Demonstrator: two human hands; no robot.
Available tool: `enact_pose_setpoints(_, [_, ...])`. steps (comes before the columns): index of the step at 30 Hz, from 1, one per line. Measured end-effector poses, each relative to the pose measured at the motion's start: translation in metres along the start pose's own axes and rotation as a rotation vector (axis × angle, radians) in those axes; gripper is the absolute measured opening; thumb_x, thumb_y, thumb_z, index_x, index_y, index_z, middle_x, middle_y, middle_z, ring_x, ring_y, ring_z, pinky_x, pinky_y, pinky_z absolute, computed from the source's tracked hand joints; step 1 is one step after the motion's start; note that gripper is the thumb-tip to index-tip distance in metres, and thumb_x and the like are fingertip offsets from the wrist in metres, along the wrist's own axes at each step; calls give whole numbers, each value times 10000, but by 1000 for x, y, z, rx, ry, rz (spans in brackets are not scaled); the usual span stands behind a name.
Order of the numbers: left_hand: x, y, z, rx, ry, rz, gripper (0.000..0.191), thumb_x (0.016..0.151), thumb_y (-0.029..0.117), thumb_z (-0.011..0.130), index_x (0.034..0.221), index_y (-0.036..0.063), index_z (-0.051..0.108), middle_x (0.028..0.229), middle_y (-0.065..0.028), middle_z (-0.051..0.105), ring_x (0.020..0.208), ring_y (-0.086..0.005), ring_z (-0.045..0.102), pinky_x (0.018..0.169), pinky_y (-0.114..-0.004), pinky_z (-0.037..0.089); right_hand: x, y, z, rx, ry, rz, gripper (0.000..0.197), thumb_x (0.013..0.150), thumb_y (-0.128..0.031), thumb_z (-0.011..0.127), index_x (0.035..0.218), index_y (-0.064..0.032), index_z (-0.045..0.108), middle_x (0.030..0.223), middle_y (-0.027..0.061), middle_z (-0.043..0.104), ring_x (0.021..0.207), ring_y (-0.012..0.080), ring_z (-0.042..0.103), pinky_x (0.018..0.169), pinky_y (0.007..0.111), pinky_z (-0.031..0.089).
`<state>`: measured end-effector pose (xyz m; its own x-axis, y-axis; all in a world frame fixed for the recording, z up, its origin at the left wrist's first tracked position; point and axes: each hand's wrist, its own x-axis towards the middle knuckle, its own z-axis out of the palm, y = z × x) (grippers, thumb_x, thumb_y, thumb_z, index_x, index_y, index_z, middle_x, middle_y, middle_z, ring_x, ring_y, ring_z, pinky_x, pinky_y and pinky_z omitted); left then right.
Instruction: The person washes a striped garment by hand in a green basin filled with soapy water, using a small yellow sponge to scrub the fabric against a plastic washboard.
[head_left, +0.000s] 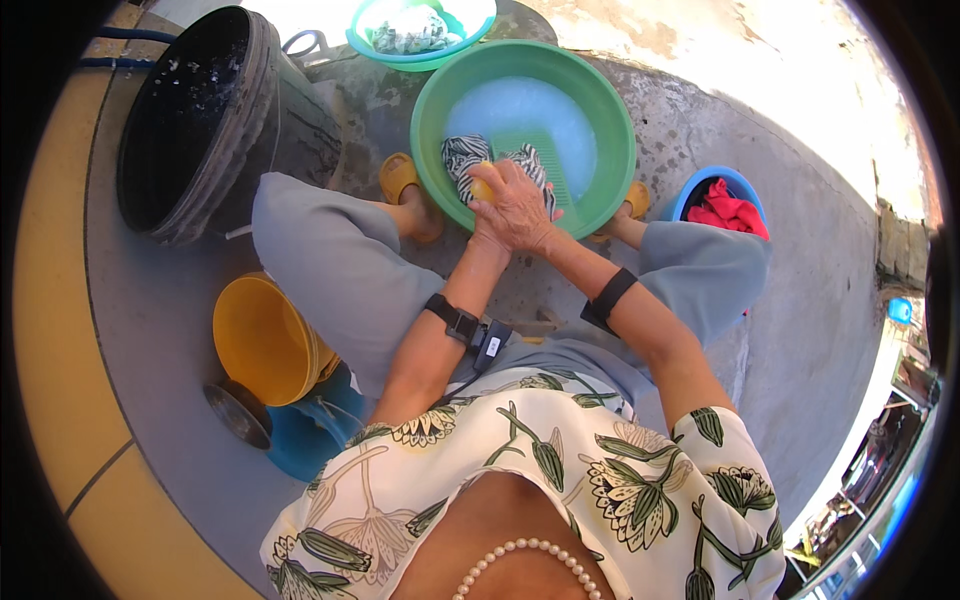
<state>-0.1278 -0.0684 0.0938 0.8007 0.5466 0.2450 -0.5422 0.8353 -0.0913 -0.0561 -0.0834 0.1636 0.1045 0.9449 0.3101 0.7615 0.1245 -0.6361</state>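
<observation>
A bar of yellow soap (482, 190) is in my right hand (517, 202), which lies on top with its fingers and thumb around the bar. Beneath it my left hand (557, 214) is mostly hidden; only some fingertips show at the right, beside the cloth. A black-and-white striped cloth (466, 154) lies bunched around and under both hands. It rests partly over a ribbed green washboard (561, 176). The board leans inside a large green basin (616, 112) of cloudy, bluish water (525, 105), between my feet.
A big black bucket (300, 127) stands tilted at the left. Nearer are a yellow bucket (259, 337), a blue basin (300, 454) and a dark round lid (238, 414). Another basin (480, 15) with light cloth is beyond. A blue bucket (679, 202) holds red cloth (726, 210) at right.
</observation>
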Motion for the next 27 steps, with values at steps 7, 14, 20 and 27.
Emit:
enact_pose_setpoints(7, [25,-9,34,-30,702,-54,486,934,405,302,1293,104,427,1304,-81,471,1204,-280,445,1029,-470,318,15,82,0,-36,103,358,472,785,-261,616,1211,-156,443,1015,159,491,923,354,488,824,456,385])
enact_pose_setpoints(14, [18,-14,21,95,675,34,355,924,349,355,1101,95,528,1094,-79,573,976,-240,560,817,-398,472,-14,19,-6,-4,114,43,481,786,-262,607,1220,-139,439,1043,153,516,979,336,492,842,443,375])
enact_pose_setpoints(20, [20,-13,29,380,645,-311,323,799,77,519,1111,5,561,1025,-110,630,915,-243,613,803,-381,503,39,142,-51,-100,-89,527,487,790,-258,632,1191,-69,432,880,164,588,718,305,586,618,416,476])
enact_pose_setpoints(27, [17,-6,25,625,668,-318,266,679,-3,566,941,-38,603,855,-108,645,722,-211,634,623,-335,525,35,106,-77,335,-780,783,424,756,-56,627,1132,-70,432,776,115,535,485,173,482,398,324,412])
